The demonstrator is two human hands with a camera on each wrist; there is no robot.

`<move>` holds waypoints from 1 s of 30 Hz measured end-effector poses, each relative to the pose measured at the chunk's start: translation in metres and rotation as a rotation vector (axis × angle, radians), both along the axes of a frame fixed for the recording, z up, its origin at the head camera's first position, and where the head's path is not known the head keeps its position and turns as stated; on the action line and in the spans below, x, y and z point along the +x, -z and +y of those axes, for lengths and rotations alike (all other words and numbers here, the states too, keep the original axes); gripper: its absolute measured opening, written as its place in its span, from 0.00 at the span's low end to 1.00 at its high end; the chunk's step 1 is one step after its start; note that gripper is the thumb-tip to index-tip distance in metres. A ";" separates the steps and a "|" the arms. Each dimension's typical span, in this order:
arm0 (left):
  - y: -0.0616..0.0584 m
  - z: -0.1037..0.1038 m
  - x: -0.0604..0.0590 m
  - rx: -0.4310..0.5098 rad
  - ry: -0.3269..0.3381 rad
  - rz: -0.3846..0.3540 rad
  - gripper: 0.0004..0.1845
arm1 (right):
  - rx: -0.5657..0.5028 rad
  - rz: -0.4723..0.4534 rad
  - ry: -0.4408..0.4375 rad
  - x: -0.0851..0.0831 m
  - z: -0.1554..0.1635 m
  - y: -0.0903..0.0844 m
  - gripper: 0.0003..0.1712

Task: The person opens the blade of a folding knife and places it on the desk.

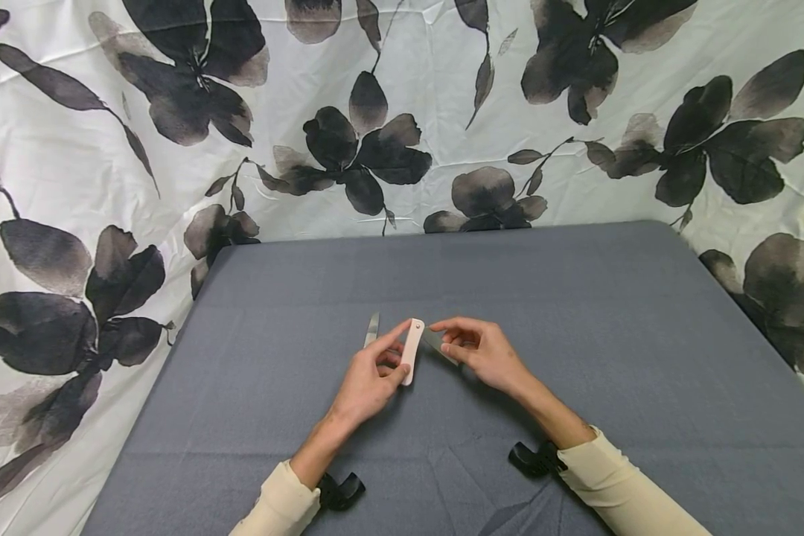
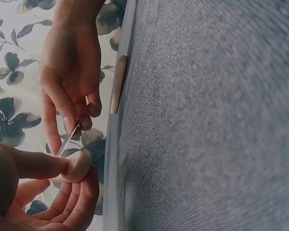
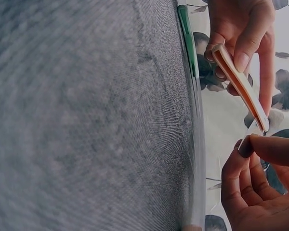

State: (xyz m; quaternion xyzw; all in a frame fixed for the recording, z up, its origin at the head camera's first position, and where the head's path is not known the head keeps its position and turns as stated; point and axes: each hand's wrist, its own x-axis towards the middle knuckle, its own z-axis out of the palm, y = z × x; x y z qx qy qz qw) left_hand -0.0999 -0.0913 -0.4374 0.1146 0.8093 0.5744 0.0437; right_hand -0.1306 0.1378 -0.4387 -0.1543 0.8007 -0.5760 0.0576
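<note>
A white cloth with dark printed flowers hung past the far edge and down both sides, hiding whatever of the room lay beyond. The worktop wore a grey cover, creased toward the near side; my work sat near its middle, probably because both arms reached there equally. My cream sleeves stopped short of the hands, and a black mount sat at each wrist.

My left hand pinched a folding knife by its pale pink handle, fingertips toward the far edge and thumb at the near end, which seemed meant to steady it and leave the slot free. I held it above the worktop, well in from the left and right edges. My right hand pinched the blade between thumb and index finger, presumably to control it without wrapping round an edge. The knife was partly open, its blade angled from the handle's far end toward the near right corner.

A slim green piece and a slim tan piece lay on the cover. A pointed blade tip showed past my left hand, toward the far edge; I couldn't tell what it belonged to.
</note>
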 end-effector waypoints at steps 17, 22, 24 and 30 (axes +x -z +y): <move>-0.007 -0.001 -0.004 -0.062 0.019 -0.003 0.38 | 0.043 0.017 0.014 -0.006 0.004 -0.006 0.16; -0.008 -0.001 -0.006 -0.069 0.020 -0.007 0.38 | 0.059 0.012 0.013 -0.009 0.005 -0.008 0.15; -0.009 -0.001 -0.006 -0.072 0.020 -0.008 0.38 | 0.065 0.013 0.014 -0.009 0.005 -0.009 0.15; -0.012 -0.001 -0.006 -0.084 0.022 -0.005 0.37 | 0.081 0.021 0.013 -0.010 0.005 -0.011 0.15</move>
